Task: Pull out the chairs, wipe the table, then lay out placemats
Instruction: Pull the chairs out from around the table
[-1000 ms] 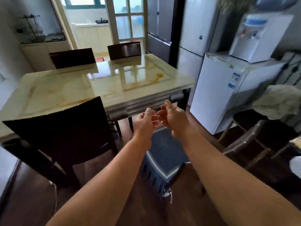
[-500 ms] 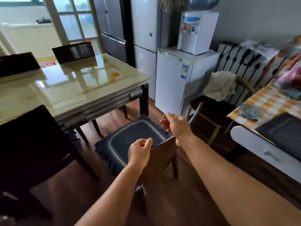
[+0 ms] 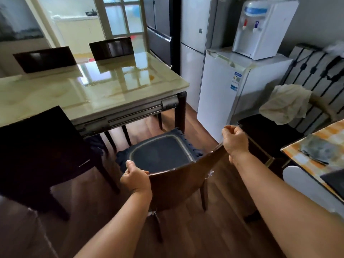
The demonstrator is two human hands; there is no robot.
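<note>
Fingers of our left hand (image 3: 135,178) and right hand (image 3: 235,141) curled around the chair (image 3: 178,185) back's top corners. Since a moment before, we had drawn it clear of the table (image 3: 89,94); three chairs remained pushed in.

Five chairs are counted: one with a blue cushion (image 3: 160,155), gripped at its backrest (image 3: 178,185), one dark chair at the left (image 3: 46,146), two (image 3: 44,59) (image 3: 111,48) behind the bench (image 3: 93,94), one by the wall (image 3: 266,135). Two hands (image 3: 135,180) (image 3: 235,141), one water dispenser (image 3: 260,28), and one small white fridge (image 3: 223,94) are seen.
</note>
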